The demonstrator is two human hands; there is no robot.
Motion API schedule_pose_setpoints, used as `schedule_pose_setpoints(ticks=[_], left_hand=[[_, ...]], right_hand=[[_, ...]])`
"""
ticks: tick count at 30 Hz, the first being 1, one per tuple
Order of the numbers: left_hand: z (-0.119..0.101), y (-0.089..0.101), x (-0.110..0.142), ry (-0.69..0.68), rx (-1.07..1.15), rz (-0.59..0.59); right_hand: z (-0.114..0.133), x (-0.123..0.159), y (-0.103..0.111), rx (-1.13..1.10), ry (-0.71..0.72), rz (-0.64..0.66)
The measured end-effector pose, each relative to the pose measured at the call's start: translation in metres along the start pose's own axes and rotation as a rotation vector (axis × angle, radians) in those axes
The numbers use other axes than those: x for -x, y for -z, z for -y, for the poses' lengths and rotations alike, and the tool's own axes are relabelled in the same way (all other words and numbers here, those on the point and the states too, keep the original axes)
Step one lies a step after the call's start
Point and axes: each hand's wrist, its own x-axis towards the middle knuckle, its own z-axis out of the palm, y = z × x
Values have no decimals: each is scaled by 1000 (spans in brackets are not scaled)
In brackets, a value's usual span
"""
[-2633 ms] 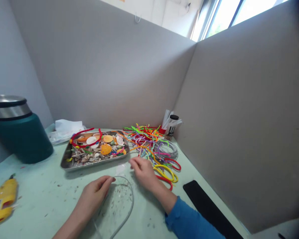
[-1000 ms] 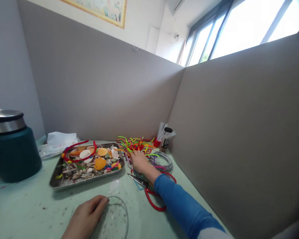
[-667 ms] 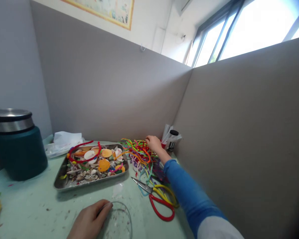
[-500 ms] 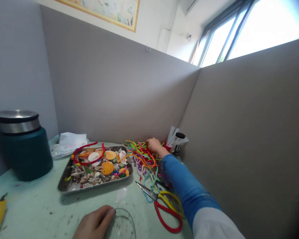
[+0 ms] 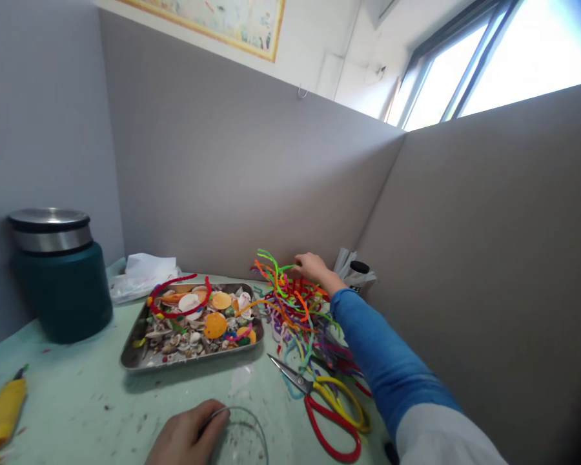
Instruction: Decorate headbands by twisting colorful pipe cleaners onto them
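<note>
My left hand (image 5: 186,436) is low in the view, thumb and fingers pinched on a thin grey wire (image 5: 257,423) that curves off to the right. At the back of the table, my right hand (image 5: 314,267) is closed on pipe cleaners (image 5: 285,284) at the top of a tangled, many-coloured pile; a bright green one reaches its fingertips. Part of the pile is hidden behind my right forearm. Scissors (image 5: 303,384) with one red and one yellow handle lie in front of the pile. Left of it, a metal tray (image 5: 193,361) holds shells and a bent red pipe cleaner (image 5: 208,294).
A dark green jar (image 5: 61,290) with a steel lid stands at the left. White paper (image 5: 150,266) lies behind the tray, and a yellow tube (image 5: 2,413) at the lower left. A black-capped bottle (image 5: 359,268) stands behind my right arm. Grey partitions (image 5: 242,161) enclose the table.
My right hand has risen slightly, and pipe cleaners at the top of the pile are lifted and spread upward. My left hand keeps its pinch on the wire. The whole view has shifted a little.
</note>
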Motion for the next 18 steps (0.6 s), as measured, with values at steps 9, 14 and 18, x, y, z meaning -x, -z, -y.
schedule_pose_setpoints(ticks=[9, 14, 18], left_hand=[[3, -1, 1, -16, -8, -16], [6, 0, 2, -47, -29, 16], [6, 1, 2, -55, -13, 2]], right_hand=[[-14, 13, 45, -107, -131, -302], [-16, 22, 71, -209, -67, -445], [-18, 31, 86, -257, -26, -446]])
